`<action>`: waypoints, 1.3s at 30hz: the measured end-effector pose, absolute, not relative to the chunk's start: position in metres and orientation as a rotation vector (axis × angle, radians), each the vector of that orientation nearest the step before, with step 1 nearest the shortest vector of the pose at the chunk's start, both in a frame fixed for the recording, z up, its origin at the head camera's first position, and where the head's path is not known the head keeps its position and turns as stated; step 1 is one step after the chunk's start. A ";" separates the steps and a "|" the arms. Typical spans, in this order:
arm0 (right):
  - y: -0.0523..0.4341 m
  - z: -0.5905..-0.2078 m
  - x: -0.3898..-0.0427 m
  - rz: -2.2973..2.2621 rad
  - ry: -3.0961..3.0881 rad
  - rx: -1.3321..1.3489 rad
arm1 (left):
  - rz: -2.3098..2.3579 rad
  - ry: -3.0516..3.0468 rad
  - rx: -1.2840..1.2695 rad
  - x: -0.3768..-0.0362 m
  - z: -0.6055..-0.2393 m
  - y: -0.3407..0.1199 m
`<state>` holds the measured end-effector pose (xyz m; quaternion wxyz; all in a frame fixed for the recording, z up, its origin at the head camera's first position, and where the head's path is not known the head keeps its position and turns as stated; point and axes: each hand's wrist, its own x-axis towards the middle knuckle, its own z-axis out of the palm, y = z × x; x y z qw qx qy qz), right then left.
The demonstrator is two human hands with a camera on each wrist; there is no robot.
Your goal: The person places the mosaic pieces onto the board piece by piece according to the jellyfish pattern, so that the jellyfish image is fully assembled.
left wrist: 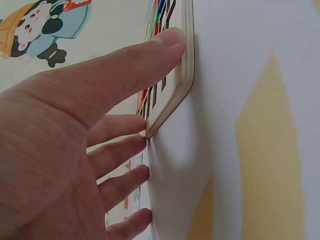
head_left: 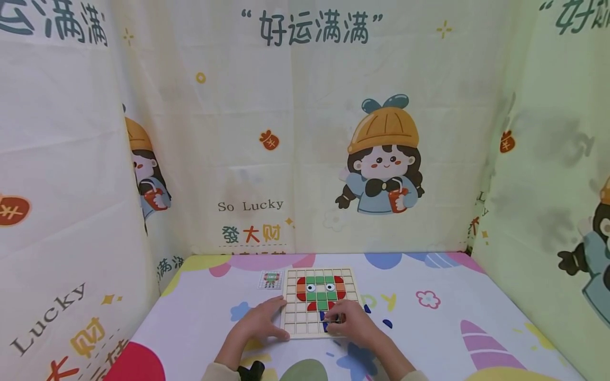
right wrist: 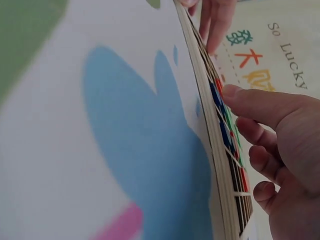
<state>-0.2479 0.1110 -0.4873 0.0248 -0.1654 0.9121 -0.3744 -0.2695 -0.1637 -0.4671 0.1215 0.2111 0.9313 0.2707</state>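
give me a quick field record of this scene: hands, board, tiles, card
left hand: flat on the table, thumb against the board's left edge
right hand: fingers on blue tiles in the board's lower rows
board: wooden grid, lying flat on the table
picture so far: green, red and orange tiles with two eyes
card: small, beside the board's far left corner

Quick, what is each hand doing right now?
Left hand: open, fingers straight, steadying the wooden grid board at its edge.
Right hand: fingers curled over blue tiles on the board; grip cannot be told.
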 end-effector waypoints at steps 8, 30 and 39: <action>0.145 -0.485 -0.251 -1.154 3.023 -0.344 | 0.792 2.726 0.619 -0.269 -0.467 -0.164; 0.185 -0.494 -0.256 -1.066 3.158 -0.137 | 0.791 2.733 0.604 -0.271 -0.470 -0.163; 0.192 -0.495 -0.257 -1.084 3.165 -0.122 | 0.789 2.735 0.616 -0.269 -0.472 -0.163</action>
